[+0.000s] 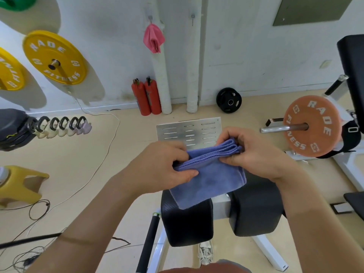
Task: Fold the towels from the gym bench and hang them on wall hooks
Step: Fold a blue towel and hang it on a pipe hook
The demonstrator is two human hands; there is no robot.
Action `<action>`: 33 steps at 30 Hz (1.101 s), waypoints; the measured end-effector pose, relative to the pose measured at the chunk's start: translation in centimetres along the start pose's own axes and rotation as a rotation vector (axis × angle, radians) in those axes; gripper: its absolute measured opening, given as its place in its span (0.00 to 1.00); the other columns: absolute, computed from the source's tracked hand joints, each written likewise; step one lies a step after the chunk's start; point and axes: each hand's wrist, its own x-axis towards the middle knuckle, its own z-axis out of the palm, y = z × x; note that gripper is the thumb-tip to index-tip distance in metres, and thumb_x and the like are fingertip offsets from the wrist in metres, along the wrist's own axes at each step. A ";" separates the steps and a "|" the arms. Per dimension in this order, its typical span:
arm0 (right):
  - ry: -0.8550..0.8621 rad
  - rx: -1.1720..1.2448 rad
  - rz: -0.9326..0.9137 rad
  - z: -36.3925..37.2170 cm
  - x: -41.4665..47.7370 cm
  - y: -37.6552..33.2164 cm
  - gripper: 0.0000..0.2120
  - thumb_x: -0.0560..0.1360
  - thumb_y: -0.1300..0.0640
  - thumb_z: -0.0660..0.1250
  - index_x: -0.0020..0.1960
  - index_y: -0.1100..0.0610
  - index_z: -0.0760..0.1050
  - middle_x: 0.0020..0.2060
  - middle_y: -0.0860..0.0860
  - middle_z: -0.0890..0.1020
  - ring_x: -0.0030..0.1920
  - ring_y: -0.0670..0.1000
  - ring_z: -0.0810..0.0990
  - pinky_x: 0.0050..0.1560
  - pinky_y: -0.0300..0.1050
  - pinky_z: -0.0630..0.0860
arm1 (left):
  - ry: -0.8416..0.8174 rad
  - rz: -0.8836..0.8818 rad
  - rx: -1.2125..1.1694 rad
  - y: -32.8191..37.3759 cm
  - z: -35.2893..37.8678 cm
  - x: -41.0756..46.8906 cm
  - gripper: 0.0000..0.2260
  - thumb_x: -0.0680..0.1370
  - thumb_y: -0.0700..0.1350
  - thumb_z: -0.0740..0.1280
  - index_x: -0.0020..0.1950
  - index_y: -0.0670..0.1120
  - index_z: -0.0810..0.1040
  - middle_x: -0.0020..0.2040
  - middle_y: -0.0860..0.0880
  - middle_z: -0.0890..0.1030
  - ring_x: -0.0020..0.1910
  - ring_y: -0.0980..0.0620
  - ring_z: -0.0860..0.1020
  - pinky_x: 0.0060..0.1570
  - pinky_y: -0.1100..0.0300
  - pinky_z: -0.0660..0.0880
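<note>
Both hands (206,160) pinching folded purple towel (208,178) above black bench pads (256,211)

The single wide-angle head camera looks forward and steeply down from the person's head, close over the black bench (187,219), reaching out across the floor (82,164) to the white wall (118,46).

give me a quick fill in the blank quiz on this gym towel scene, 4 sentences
1. Both hands, the left hand and the right hand, hold a folded towel whose colour is ____.
2. The towel already hanging on a wall hook is ____.
3. The second hook, to its right, holds ____.
4. The two fire extinguishers by the wall are ____ in colour.

Missing words: purple; pink; nothing; red
</note>
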 end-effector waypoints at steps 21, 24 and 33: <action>0.050 -0.233 -0.257 -2.0 7.1 -4.3 0.07 0.71 0.65 0.67 0.39 0.53 0.75 0.31 0.50 0.77 0.33 0.47 0.75 0.34 0.40 0.69 | 0.127 -0.384 -0.333 -2.4 -4.8 -0.2 0.09 0.65 0.52 0.77 0.37 0.61 0.79 0.49 0.62 0.76 0.48 0.62 0.75 0.44 0.72 0.71; 0.014 -0.117 -0.244 -2.5 7.0 -4.8 0.07 0.70 0.67 0.67 0.41 0.55 0.77 0.31 0.48 0.78 0.33 0.42 0.75 0.33 0.32 0.69 | 0.183 -0.393 -0.356 -2.6 -5.1 -1.0 0.10 0.66 0.49 0.78 0.31 0.52 0.78 0.36 0.57 0.78 0.33 0.59 0.74 0.35 0.70 0.70; 0.055 -0.118 -0.045 3.4 6.2 -9.6 0.16 0.70 0.67 0.67 0.45 0.45 0.73 0.35 0.43 0.80 0.39 0.43 0.79 0.37 0.38 0.76 | 0.529 -0.071 -0.284 -4.1 -8.9 -4.5 0.23 0.70 0.33 0.72 0.26 0.56 0.67 0.24 0.57 0.68 0.26 0.59 0.67 0.28 0.73 0.64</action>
